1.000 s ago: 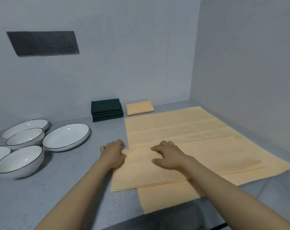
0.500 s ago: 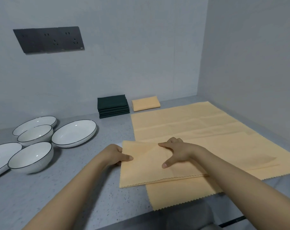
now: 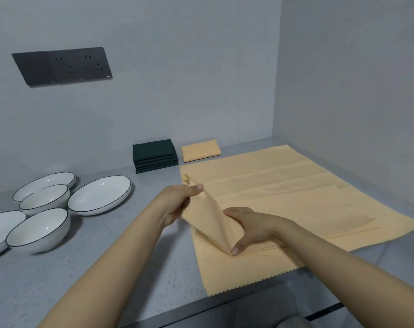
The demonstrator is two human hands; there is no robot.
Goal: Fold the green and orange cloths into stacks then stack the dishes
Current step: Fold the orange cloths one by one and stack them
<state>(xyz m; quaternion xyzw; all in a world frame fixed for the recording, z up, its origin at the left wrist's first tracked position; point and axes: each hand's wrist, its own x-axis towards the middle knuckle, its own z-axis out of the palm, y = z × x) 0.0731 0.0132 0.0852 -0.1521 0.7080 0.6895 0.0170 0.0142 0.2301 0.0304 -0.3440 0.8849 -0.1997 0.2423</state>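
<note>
Step in hand: folding orange cloth (image 3: 210,223) on worktop (image 3: 106,268). Left hand (image 3: 177,202) grip closed, pinching cloth's left edge, lifted off surface. Right hand (image 3: 251,229) pins fold, thumb tucked under flap. Next move, judged: carry lifted edge over right hand, align edges. More orange cloths (image 3: 284,197) spread beneath. Folded green stack (image 3: 155,156) and folded orange cloth (image 3: 200,150) near wall. Dishes (image 3: 59,204) left, unstacked, nothing in them.
</note>
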